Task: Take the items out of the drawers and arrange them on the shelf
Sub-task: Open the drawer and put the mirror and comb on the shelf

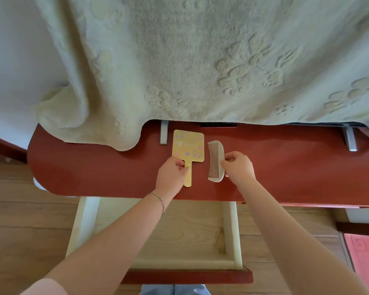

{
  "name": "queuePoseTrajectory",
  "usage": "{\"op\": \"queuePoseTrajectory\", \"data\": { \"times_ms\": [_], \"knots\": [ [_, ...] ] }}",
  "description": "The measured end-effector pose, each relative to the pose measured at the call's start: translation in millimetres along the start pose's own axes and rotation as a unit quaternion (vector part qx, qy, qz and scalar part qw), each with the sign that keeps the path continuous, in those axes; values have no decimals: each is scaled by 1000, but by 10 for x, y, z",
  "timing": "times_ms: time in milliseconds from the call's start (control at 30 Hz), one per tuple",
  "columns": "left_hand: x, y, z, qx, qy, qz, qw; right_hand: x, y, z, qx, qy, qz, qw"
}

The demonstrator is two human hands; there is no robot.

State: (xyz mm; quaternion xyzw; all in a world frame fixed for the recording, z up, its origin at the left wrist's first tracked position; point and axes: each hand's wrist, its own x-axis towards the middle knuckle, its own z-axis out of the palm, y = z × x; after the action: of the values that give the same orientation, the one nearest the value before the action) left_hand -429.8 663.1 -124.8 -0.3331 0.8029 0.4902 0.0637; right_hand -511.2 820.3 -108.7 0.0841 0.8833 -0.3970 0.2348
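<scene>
Writing shows nowhere; mid-frame on the red shelf (94, 167), my left hand (172, 174) pinches the yellow, lilac-spotted hand mirror (188, 148), my right hand (238, 167) pinches the pale fine-toothed comb (216, 160).

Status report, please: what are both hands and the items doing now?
Left hand grips yellow hand mirror handle. Right hand pinches white comb spine. Both items flat on red shelf, side by side. Drawer open below; nothing blocking.

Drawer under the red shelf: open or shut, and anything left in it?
Open. The drawer is pulled out toward the person, its pale walls and wooden bottom exposed. The visible part looks empty, though the forearms cover some of it.
</scene>
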Motion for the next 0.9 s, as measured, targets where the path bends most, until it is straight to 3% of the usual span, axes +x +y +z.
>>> {"op": "queuePoseTrajectory", "data": {
  "times_ms": [333,700,800,900],
  "knots": [
    [-32,11,1,56,6,41,998,-69,-26,90,-102,6,-67,992],
    [-71,-18,-15,113,28,87,989,-423,185,123,-64,25,-111,991],
    [-128,-61,-56,110,17,111,988,-611,259,179,-89,38,-182,978],
    [-266,-186,-184,135,3,207,969,-843,370,275,-155,49,-319,934]
  ]
}}
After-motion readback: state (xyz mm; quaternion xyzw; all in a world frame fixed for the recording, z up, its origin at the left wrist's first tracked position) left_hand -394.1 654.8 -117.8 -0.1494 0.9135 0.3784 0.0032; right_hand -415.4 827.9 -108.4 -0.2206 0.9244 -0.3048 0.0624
